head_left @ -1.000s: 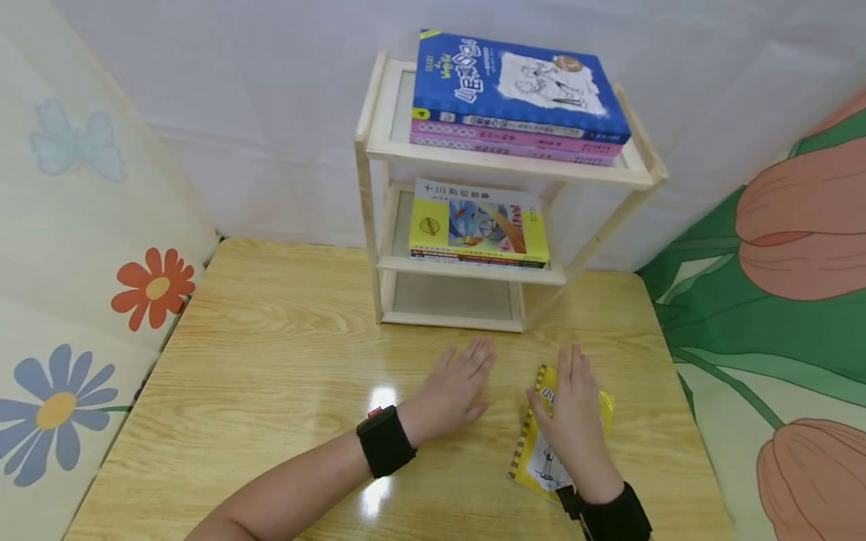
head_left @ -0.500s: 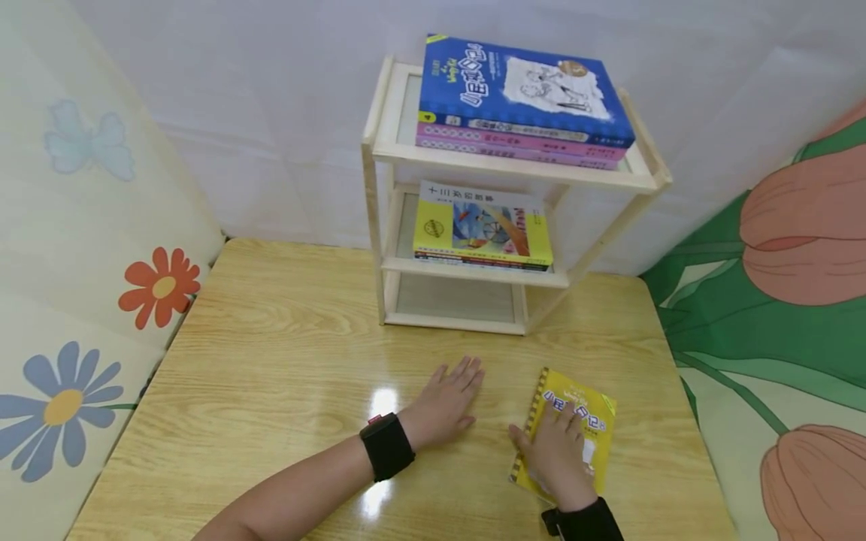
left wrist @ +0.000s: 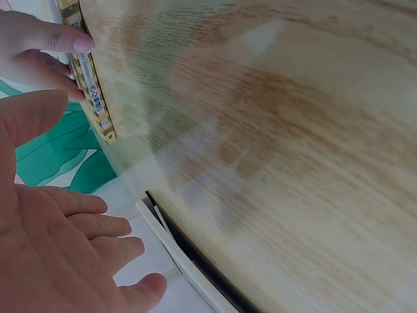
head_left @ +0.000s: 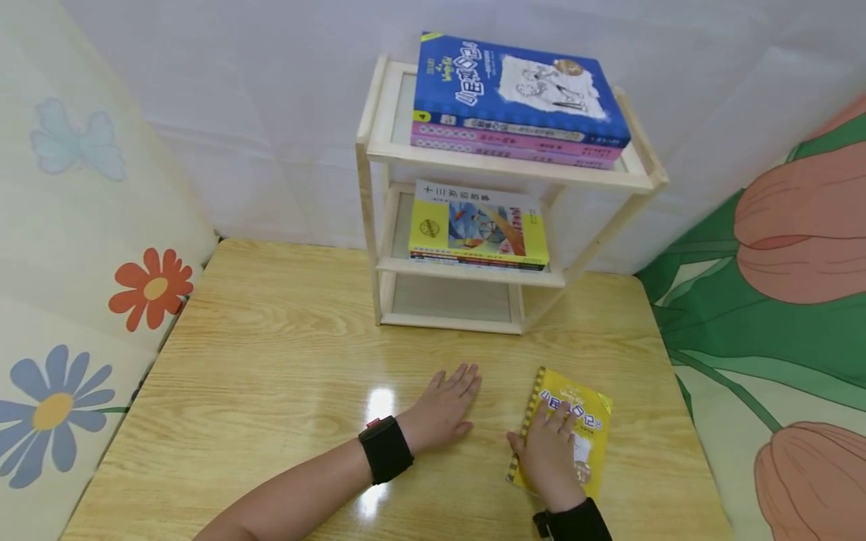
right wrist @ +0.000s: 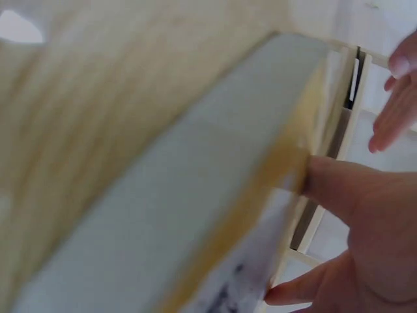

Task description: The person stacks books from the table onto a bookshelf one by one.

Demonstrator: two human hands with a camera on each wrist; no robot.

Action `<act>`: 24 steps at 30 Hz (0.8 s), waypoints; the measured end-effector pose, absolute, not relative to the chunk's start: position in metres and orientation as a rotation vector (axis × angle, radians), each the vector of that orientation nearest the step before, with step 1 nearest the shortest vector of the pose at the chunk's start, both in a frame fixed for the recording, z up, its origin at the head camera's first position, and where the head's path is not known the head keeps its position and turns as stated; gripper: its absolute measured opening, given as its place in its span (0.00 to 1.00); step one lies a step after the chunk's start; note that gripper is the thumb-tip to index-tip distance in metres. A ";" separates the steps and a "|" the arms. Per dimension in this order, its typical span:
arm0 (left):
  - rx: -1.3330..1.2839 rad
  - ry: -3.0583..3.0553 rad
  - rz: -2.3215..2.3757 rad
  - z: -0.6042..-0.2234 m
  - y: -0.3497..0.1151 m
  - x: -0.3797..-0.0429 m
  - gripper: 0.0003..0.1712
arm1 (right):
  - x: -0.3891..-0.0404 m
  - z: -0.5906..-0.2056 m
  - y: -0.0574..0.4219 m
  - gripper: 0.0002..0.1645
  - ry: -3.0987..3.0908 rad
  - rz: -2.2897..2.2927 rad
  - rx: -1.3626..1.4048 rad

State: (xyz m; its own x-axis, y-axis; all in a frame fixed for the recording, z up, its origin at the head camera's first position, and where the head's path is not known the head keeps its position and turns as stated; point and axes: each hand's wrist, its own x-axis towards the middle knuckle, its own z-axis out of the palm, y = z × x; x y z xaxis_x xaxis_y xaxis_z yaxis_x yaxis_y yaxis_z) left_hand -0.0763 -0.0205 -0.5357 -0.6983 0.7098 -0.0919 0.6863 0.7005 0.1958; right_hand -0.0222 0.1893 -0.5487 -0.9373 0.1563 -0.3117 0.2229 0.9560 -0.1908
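A yellow paperback book [head_left: 594, 451] lies on the table with its cover up and its striped spine to the left. My right hand [head_left: 549, 460] rests on the cover, its fingers spread over the title and its thumb at the spine edge. The right wrist view shows the book's pale page edge [right wrist: 156, 176] close up, beside my right hand [right wrist: 365, 228]. To the left of the book, my left hand [head_left: 438, 413] is held low over the table, fingers stretched forward and nothing in them. Its palm [left wrist: 52, 254] shows in the left wrist view.
A wooden three-tier rack [head_left: 453, 324] stands at the back of the table [head_left: 271, 361]. On its top tier is a stack of blue and pink books [head_left: 514, 98]; a smaller stack with a yellow cover [head_left: 480, 225] lies on the middle tier. Printed cloth hangs at both sides.
My right hand has drawn back from the book's top edge onto its cover, so more of the title shows. The left hand has pulled back slightly. The book stays about where it was.
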 end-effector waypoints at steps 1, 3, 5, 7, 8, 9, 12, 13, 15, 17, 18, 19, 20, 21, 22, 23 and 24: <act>1.132 2.744 0.227 -0.536 -0.021 -0.076 0.45 | -0.023 -0.548 0.189 0.58 2.815 -0.334 0.275; 1.123 2.735 0.244 -0.536 -0.021 -0.077 0.45 | -0.024 -0.547 0.189 0.56 2.825 -0.379 0.266; 1.120 2.730 0.255 -0.536 -0.021 -0.077 0.45 | -0.024 -0.547 0.188 0.57 2.851 -0.394 0.230; 1.123 2.727 0.263 -0.536 -0.021 -0.077 0.45 | -0.023 -0.547 0.186 0.59 2.885 -0.391 0.178; 1.126 2.726 0.264 -0.536 -0.022 -0.077 0.46 | -0.023 -0.547 0.185 0.59 2.900 -0.387 0.150; 1.131 2.728 0.263 -0.535 -0.022 -0.077 0.46 | -0.022 -0.548 0.183 0.59 2.909 -0.381 0.119; 1.164 2.744 0.265 -0.536 -0.022 -0.077 0.46 | -0.019 -0.545 0.178 0.58 2.912 -0.423 0.049; 1.181 2.752 0.270 -0.536 -0.021 -0.077 0.46 | -0.019 -0.544 0.176 0.58 2.905 -0.454 0.030; 1.214 2.761 0.277 -0.537 -0.021 -0.077 0.46 | -0.017 -0.540 0.172 0.56 2.886 -0.517 -0.001; 1.246 2.764 0.266 -0.536 -0.019 -0.077 0.46 | -0.015 -0.538 0.170 0.56 2.880 -0.556 -0.027; 1.260 2.761 0.261 -0.535 -0.019 -0.077 0.46 | -0.014 -0.536 0.169 0.55 2.876 -0.573 -0.043; 1.271 2.759 0.250 -0.535 -0.018 -0.077 0.46 | -0.013 -0.535 0.169 0.55 2.869 -0.579 -0.060; 1.281 2.756 0.238 -0.534 -0.018 -0.077 0.45 | -0.012 -0.534 0.169 0.54 2.861 -0.592 -0.077; 1.290 2.755 0.223 -0.534 -0.017 -0.077 0.44 | -0.011 -0.532 0.169 0.54 2.856 -0.606 -0.101; 1.301 2.760 0.209 -0.534 -0.017 -0.077 0.44 | -0.011 -0.531 0.169 0.54 2.853 -0.620 -0.133; 1.310 2.765 0.203 -0.535 -0.017 -0.077 0.42 | -0.010 -0.529 0.169 0.54 2.850 -0.635 -0.174; 1.324 2.773 0.198 -0.536 -0.017 -0.077 0.41 | -0.009 -0.528 0.170 0.53 2.856 -0.647 -0.224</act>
